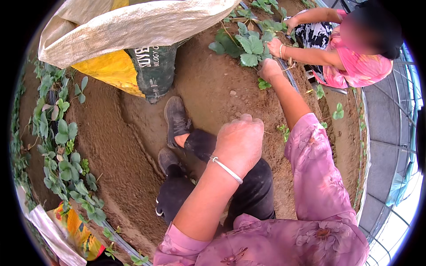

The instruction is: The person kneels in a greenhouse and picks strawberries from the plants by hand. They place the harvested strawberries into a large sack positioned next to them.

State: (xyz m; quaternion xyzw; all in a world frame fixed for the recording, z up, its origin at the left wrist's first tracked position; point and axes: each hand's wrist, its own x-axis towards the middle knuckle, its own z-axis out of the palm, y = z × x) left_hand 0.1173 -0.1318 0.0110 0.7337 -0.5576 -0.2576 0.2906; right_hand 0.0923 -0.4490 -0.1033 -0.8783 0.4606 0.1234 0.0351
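Note:
My left hand (239, 141), in a thin clear glove and with a silver bangle at the wrist, is raised above my knees. Its fingers are curled in, and whether they hold anything is hidden; a thin stem shows beside it. My right hand (269, 69) reaches forward to the base of a leafy strawberry plant (251, 46) on the soil bed. Its fingertips are partly hidden at the stems, so its grip is unclear. Small strawberry leaves (264, 83) grow just below that hand.
A large woven sack (133, 30) stands ahead on the left. A co-worker in a pink top (356, 66) reaches into the same plants from the right. Drip hoses (291, 78) run along the bed. Strawberry rows (66, 133) line the left, with a colourful bag (80, 232) at lower left.

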